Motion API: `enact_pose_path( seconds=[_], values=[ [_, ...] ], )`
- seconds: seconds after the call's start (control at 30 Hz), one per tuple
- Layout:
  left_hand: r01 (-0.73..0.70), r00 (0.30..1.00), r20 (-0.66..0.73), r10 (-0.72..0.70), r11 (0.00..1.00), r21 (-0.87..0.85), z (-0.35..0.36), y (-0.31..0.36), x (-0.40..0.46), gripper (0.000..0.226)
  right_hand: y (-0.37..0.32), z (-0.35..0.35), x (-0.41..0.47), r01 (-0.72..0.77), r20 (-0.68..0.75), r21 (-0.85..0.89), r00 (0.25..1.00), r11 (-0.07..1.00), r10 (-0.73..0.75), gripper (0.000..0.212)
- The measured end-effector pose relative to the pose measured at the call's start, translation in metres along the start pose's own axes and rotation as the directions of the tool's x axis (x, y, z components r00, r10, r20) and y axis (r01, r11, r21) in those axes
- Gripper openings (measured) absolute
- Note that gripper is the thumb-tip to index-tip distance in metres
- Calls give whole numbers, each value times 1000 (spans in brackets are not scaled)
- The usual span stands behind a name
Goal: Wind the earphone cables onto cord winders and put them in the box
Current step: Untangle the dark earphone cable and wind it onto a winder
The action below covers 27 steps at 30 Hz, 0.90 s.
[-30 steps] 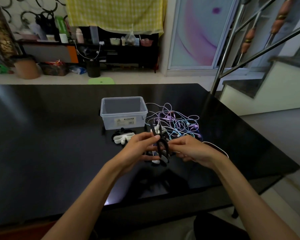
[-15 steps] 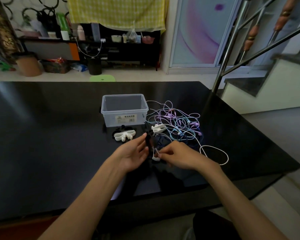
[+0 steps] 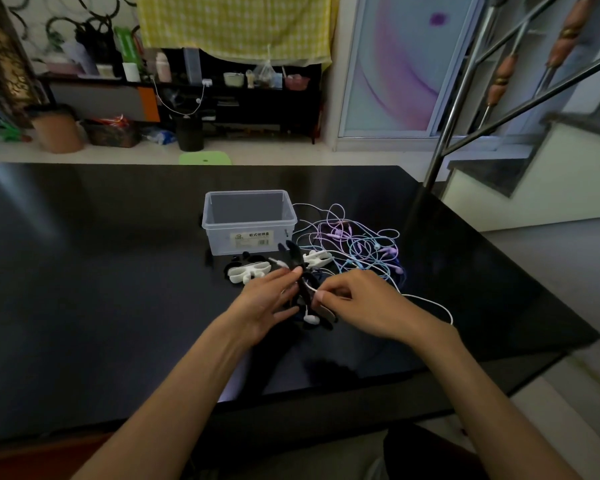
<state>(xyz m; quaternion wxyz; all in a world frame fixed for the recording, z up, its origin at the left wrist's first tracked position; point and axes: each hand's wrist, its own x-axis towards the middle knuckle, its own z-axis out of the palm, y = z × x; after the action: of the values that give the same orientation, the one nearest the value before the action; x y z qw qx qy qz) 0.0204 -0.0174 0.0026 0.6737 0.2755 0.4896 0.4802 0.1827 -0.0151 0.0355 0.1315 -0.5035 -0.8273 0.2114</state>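
The table (image 3: 101, 271) is glossy black. The box (image 3: 248, 221) on it is clear, colourless plastic with a white label printed in dark characters. Right of the box, the tangled earphone cables (image 3: 361, 244) are white, lilac and pale blue. In front of the box lie a white cord winder (image 3: 248, 271) and a second white winder (image 3: 317, 259). A black winder (image 3: 297, 261) is held there with a white cable (image 3: 430, 303). Beyond the box hangs a yellow-and-white checked cloth (image 3: 236, 26); a green stool (image 3: 205, 158) stands below.
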Motion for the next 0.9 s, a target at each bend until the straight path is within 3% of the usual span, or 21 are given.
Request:
enact_pose_path(
  seconds=[0.17, 0.47, 0.53, 0.67, 0.9],
  values=[
    [-171, 984, 14, 176, 931, 322, 3, -5, -4, 23, -4, -4, -6, 32, -65, -129, 997, 991, -41, 24],
    [-183, 982, 130, 138, 876, 447, 14, -1, -11, 30, 13, -15, -9, 64, -350, -266, 923, 962, -158, 23],
    [-179, 980, 166, 113, 865, 469, 13, 1, -12, 31, 19, -15, -7, 45, -381, -180, 918, 983, -112, 26],
    [-160, 975, 212, 71, 884, 440, 8, 0, -11, 34, 31, -15, 1, -8, -342, 33, 940, 999, 19, 59],
    [-179, 928, 373, -21, 852, 491, 4, 4, -18, 29, 43, -24, -4, -9, -4, 392, 1000, 920, 11, 47]
  ],
)
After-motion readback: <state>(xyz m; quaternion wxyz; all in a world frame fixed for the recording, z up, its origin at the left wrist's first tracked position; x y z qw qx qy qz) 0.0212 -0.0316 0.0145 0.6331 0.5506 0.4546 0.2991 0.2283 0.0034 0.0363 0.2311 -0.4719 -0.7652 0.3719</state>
